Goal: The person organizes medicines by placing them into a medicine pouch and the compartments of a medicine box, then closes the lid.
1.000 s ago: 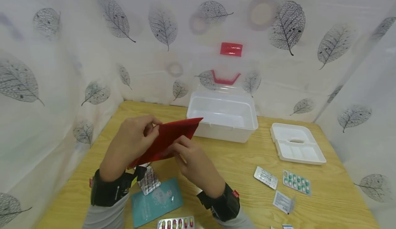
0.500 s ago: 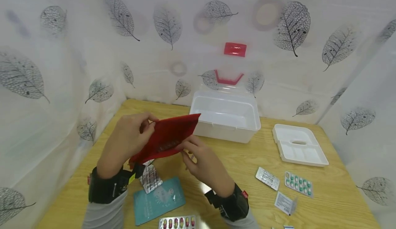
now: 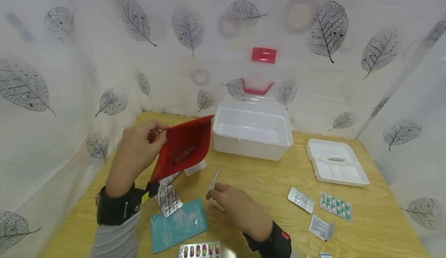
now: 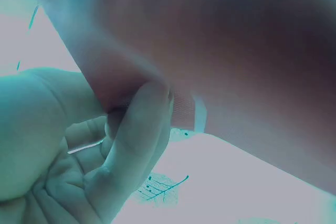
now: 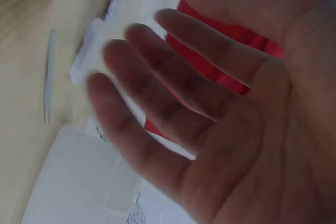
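My left hand [image 3: 158,132] pinches the top edge of a red flat pouch [image 3: 182,146] and holds it tilted above the table's left side. In the left wrist view the thumb and fingers [image 4: 142,108] clamp the pouch [image 4: 252,51] edge. My right hand [image 3: 213,194] hovers low over the table with straight, spread fingers and holds nothing. Its fingertips are just short of a thin silver strip [image 3: 214,178]. The right wrist view shows that open palm [image 5: 173,93], with the red pouch [image 5: 262,45] behind it and the strip [image 5: 48,77] on the wood.
An open white plastic box [image 3: 252,149] stands at the back, and its tray insert [image 3: 336,173] lies to the right. Blister packs [image 3: 299,200] [image 3: 335,205] [image 3: 168,200] [image 3: 198,250], a teal packet [image 3: 179,225], a sachet [image 3: 319,228] and a white slip [image 3: 195,168] lie on the wooden table [image 3: 265,180].
My right hand let go of the red pouch and dropped to the table. The left hand swung the pouch left and more upright. A silver strip and a white slip now show on the table.
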Available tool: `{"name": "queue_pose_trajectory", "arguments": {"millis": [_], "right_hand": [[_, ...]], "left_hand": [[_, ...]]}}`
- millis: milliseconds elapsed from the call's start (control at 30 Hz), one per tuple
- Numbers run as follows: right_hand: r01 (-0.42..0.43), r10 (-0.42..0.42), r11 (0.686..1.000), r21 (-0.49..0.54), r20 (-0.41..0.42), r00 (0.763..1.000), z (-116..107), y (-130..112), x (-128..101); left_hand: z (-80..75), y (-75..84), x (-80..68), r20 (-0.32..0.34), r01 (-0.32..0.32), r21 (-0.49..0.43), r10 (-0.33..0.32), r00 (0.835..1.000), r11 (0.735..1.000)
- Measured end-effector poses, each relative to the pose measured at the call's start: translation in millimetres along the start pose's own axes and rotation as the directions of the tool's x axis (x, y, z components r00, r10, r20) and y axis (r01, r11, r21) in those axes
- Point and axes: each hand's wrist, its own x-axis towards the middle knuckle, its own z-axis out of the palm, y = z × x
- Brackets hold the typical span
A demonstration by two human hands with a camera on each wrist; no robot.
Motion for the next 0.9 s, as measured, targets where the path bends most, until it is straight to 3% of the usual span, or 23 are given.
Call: {"name": "queue_pose_trajectory", "arguments": {"millis": [133, 233, 467, 733, 900], "right_hand": [[-0.084, 0.086, 0.996, -0.018, 0.206, 0.975, 13, -13, -2], [-0.119, 0.127, 0.992, -0.046, 0.271, 0.954, 24, -20, -5], [-0.029, 0.054, 0.991, -0.134, 0.190, 0.980, 40, -22, -22], [0.004, 0.029, 0.991, -0.137, 0.238, 0.971, 48, -20, -24], [0.008, 0.019, 0.993, -0.118, 0.227, 0.974, 49, -19, -23]], "left_hand": [[-0.9, -1.3, 1.7, -0.025, 0.014, 0.004, -0.014, 1.000, 1.000], [-1.7, -1.7, 2.3, -0.023, 0.037, 0.008, -0.037, 0.999, 0.999], [-0.7, -0.8, 1.9, 0.001, 0.057, -0.004, -0.057, 0.998, 0.998], [-2.8, -0.6, -1.8, 0.003, 0.067, -0.003, -0.067, 0.998, 0.998], [-2.8, 0.4, 0.0, 0.016, 0.062, 0.004, -0.062, 0.998, 0.998]]}}
